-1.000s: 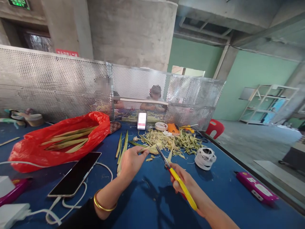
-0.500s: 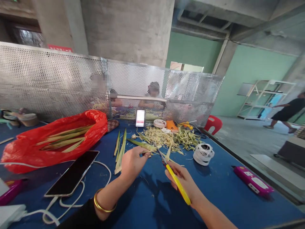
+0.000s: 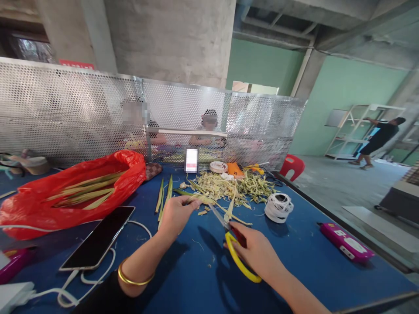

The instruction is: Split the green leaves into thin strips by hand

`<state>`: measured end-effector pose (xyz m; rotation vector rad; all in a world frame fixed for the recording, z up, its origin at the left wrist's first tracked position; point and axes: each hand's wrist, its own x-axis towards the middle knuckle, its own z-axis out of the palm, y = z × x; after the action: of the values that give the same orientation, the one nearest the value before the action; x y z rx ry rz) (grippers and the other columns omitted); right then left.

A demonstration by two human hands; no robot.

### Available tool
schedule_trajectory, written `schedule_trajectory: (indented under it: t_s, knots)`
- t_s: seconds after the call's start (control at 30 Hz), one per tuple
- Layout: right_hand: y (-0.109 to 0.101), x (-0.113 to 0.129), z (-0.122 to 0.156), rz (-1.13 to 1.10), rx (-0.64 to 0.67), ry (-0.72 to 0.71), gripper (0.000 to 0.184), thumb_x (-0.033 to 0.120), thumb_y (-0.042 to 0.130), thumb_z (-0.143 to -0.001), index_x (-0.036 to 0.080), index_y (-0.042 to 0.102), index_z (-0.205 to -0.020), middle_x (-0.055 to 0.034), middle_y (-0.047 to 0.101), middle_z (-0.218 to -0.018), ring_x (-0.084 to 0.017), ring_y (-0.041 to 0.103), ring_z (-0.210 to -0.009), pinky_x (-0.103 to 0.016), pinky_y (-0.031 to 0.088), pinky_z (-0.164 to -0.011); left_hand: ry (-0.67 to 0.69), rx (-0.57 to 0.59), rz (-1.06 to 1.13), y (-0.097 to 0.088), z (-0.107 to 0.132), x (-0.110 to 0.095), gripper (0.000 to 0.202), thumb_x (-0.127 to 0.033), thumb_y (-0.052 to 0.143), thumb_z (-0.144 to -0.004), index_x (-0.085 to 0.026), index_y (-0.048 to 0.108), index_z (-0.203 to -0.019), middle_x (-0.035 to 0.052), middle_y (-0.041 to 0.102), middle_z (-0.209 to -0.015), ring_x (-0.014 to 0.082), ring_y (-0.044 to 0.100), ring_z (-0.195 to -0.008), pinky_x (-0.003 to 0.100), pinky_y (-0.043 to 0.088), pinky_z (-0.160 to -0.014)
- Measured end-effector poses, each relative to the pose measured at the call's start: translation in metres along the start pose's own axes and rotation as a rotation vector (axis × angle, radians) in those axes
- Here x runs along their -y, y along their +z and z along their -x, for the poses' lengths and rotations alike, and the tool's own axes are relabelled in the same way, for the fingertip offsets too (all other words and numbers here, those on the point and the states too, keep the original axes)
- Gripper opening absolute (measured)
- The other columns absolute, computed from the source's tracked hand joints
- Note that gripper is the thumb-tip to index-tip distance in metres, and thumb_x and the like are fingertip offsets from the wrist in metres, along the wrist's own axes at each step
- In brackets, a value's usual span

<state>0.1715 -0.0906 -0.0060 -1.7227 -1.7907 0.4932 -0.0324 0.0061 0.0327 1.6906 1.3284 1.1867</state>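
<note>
1. So, looks roughly partway to me: a decent heap of clippings (image 3: 216, 187) is cut, but the red bag (image 3: 26, 209) seems to have plenty of leaf strips (image 3: 93, 186) left.
2. Left hand (image 3: 176, 213) is pinching a leaf (image 3: 204, 199) near the heap; right hand (image 3: 248, 242) grips yellow-handled scissors (image 3: 234, 258).
3. Black-screened phone (image 3: 98, 240) crowds the desk's (image 3: 304, 270) left; white roll (image 3: 278, 213) sits right, apart from both hands.

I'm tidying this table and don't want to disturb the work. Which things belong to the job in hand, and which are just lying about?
Likely part of the job:
scissors, in the right hand
leaf strip, in the left hand
heap of cuttings
long leaves in the red bag

Seemingly just lying about:
flat dark phone
purple packet at right
checkered item beside the bag
</note>
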Motion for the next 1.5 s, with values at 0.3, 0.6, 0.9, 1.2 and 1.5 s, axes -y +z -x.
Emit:
schedule_trajectory:
  t_s: [0.3, 0.6, 0.9, 1.2, 1.5]
  knots:
    - [-0.013, 0.029, 0.003, 0.398, 0.151, -0.221, 0.017, 0.031, 0.058, -0.076, 0.02, 0.067, -0.085, -0.009, 0.064, -0.083, -0.024, 0.06, -0.079, -0.03, 0.043, -0.066, -0.001, 0.145, 0.14, -0.002, 0.005, -0.01, 0.031, -0.044, 0.062, -0.069, -0.019, 0.062, -0.051, 0.0027, 0.068, -0.066, 0.0191, 0.061, -0.075, 0.027, 0.042, -0.068]
    - [-0.011, 0.058, -0.063, -0.647, -0.036, -0.066, 0.02, 0.037, 0.059, -0.077, 0.018, 0.065, -0.078, 0.0028, 0.054, -0.055, -0.012, 0.052, -0.051, -0.023, 0.042, -0.05, -0.016, 0.329, 0.174, 0.001, 0.011, -0.015, 0.03, -0.041, 0.067, -0.065, -0.016, 0.063, -0.05, -0.001, 0.057, -0.052, 0.0106, 0.045, -0.052, 0.023, 0.034, -0.055]
    - [-0.026, 0.025, -0.077, -0.925, -0.416, -0.018, 0.019, 0.034, 0.069, -0.067, 0.016, 0.063, -0.065, 0.0037, 0.054, -0.052, -0.009, 0.049, -0.046, -0.022, 0.04, -0.046, -0.168, 0.411, 0.167, -0.007, 0.0, -0.005, 0.02, -0.035, 0.071, -0.064, -0.017, 0.07, -0.055, 0.0043, 0.069, -0.073, 0.0156, 0.059, -0.073, 0.024, 0.042, -0.068]
    - [-0.047, 0.007, -0.084, -0.935, -0.746, -0.042, 0.015, 0.03, 0.069, -0.069, 0.015, 0.067, -0.073, 0.0017, 0.06, -0.058, -0.01, 0.056, -0.048, -0.023, 0.047, -0.047, -0.317, 0.318, 0.254, -0.004, -0.001, -0.005, 0.016, -0.031, 0.071, -0.067, -0.014, 0.072, -0.067, -0.0013, 0.056, -0.054, 0.0065, 0.042, -0.044, 0.018, 0.03, -0.043]
    - [-0.028, 0.026, -0.059, -0.268, -1.13, -0.528, 0.017, 0.015, 0.062, -0.079, 0.02, 0.07, -0.094, -0.0055, 0.072, -0.083, -0.017, 0.069, -0.067, -0.031, 0.057, -0.064, -0.577, -0.012, 0.874, -0.011, -0.008, -0.009, 0.015, -0.012, 0.047, -0.086, -0.009, 0.059, -0.079, -0.0049, 0.041, -0.056, -0.0012, 0.022, -0.033, 0.012, 0.011, -0.031]
